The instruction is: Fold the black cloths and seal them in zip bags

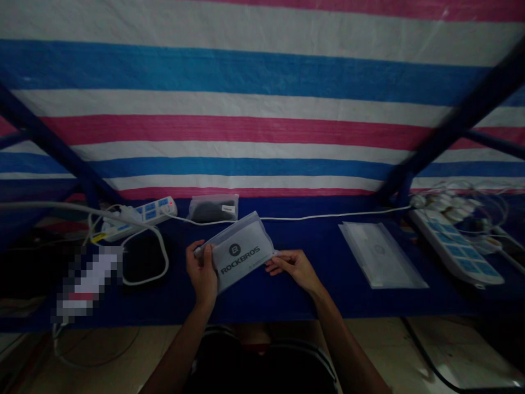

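Between our two hands, set apart above the blue table [287,301], we hold the frosted rectangular ROCKBROS pouch [241,253], left hand [203,271] gripping its left edge, right hand [296,269] pinching its right corner.

"ROCKBROS" in dark caps on frosted pouch [241,254], near ctr; round logo w/ "R"-like mark above it. Smaller txt below, illegible. White label [228,209] on far pouch [209,210]: txt too small.

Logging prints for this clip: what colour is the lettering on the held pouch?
Dark grey to black, on the pale pouch; the head view shows it.
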Demonstrator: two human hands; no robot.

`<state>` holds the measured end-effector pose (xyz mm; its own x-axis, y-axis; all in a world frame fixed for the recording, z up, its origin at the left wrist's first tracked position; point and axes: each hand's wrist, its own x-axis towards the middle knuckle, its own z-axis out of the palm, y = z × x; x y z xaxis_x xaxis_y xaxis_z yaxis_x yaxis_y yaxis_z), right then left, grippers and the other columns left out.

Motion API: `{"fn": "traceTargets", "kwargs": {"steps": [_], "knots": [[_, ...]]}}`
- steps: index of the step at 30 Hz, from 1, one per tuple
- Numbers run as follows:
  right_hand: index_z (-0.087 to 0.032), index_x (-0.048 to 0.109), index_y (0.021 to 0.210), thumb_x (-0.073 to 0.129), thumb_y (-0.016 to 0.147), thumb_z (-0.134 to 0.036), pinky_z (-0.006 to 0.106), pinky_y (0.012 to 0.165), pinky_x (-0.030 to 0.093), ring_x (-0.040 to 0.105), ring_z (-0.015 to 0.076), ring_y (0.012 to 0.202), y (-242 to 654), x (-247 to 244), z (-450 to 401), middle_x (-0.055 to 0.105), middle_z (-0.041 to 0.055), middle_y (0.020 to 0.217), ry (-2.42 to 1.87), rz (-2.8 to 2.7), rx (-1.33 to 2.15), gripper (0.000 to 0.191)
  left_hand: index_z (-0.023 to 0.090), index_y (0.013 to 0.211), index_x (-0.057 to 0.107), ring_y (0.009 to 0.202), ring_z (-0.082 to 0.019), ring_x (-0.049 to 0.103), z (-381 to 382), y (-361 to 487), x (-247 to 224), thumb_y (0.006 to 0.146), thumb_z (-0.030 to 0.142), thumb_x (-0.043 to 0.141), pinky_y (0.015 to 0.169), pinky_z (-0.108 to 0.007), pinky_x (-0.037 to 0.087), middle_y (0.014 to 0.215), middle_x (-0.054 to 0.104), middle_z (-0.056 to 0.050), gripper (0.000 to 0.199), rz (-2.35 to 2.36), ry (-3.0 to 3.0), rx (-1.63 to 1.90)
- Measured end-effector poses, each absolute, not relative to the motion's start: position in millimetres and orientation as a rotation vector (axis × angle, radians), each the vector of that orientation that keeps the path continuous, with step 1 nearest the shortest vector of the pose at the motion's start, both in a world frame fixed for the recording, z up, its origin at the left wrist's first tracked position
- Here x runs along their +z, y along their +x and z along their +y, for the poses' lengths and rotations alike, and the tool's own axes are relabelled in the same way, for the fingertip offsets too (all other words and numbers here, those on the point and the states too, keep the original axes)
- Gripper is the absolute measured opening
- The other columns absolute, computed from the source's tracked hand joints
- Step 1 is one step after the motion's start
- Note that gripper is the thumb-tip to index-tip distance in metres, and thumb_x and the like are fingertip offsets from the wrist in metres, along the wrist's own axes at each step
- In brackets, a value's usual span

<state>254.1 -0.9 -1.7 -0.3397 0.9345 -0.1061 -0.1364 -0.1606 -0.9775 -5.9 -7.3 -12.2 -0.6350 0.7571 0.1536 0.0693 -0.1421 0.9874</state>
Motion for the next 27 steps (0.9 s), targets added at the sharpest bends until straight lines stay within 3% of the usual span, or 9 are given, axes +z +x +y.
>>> {"fn": "traceTargets", "kwargs": {"steps": [6, 10, 22, 27], "knots": [[-0.013, 0.076, 0.081, 0.075, 0.086, -0.064, 0.026, 0.051, 0.061, 0.073, 0.0169, 0.060, 251.8, -1.4, 0.4, 0.078, 0.0100, 0.078, -1.006, -1.194, 1.550, 0.051, 0.021, 0.117, 0.061, 0.076, -0.017, 0.065, -7.4, -5.3, -13.3, 0.090, 0.054, 0.070, 0.069, -0.026, 0.050, 0.088, 0.066, -0.001, 0.044, 1.619, 0.975, 1.808], [-0.015, 0.071, 0.073, 0.075, 0.085, -0.065, 0.023, 0.045, 0.056, 0.067, 0.0138, 0.051, 249.6, -0.3, 0.6, 0.073, 0.0052, 0.066, -1.028, -1.215, 1.507, 0.051, 0.021, 0.116, 0.061, 0.077, -0.017, 0.065, -6.9, -5.6, -14.3, 0.089, 0.053, 0.071, 0.070, -0.026, 0.049, 0.089, 0.065, -0.001, 0.043, 1.630, 0.966, 1.807], [-0.019, 0.064, 0.068, 0.070, 0.088, -0.066, 0.025, 0.047, 0.053, 0.062, 0.0147, 0.047, 249.3, 1.3, -5.0, 0.068, 0.0022, 0.057, -1.074, -1.292, 1.373, 0.051, 0.020, 0.114, 0.061, 0.072, -0.017, 0.063, -6.9, -5.2, -10.0, 0.088, 0.056, 0.071, 0.065, -0.025, 0.048, 0.086, 0.066, -0.001, 0.045, 1.596, 1.029, 1.726], [-0.021, 0.071, 0.086, 0.080, 0.078, -0.063, 0.028, 0.054, 0.054, 0.067, 0.0182, 0.059, 248.4, 4.6, -5.6, 0.073, 0.0010, 0.072, -1.117, -1.284, 1.377, 0.044, 0.022, 0.111, 0.061, 0.068, -0.018, 0.064, -9.5, -0.4, -6.6, 0.089, 0.054, 0.070, 0.061, -0.026, 0.048, 0.079, 0.067, 0.000, 0.040, 1.509, 1.122, 1.593]]}}
